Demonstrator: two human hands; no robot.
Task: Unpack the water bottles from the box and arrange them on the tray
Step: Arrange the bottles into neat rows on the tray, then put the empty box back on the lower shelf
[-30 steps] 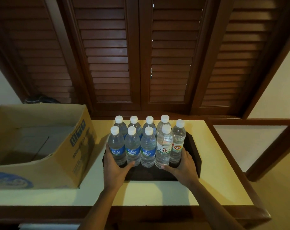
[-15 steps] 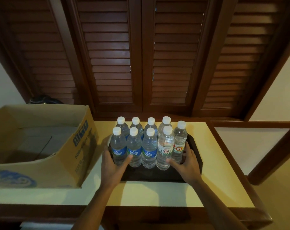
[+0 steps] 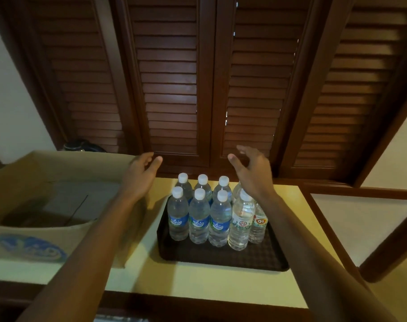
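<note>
Dark louvred wooden shutters [image 3: 211, 84] behind a yellow-topped counter [image 3: 198, 282], pale walls [image 3: 11, 101].

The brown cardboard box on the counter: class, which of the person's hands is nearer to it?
Left. The left hand hangs over the brown cardboard box's right rim, fingers open. The right hand is raised beyond the clear plastic water bottles, well right of the box.

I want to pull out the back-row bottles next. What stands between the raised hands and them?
Nothing visible: left hand and right hand hover open above the back-row bottles, whose caps are exposed.
</note>
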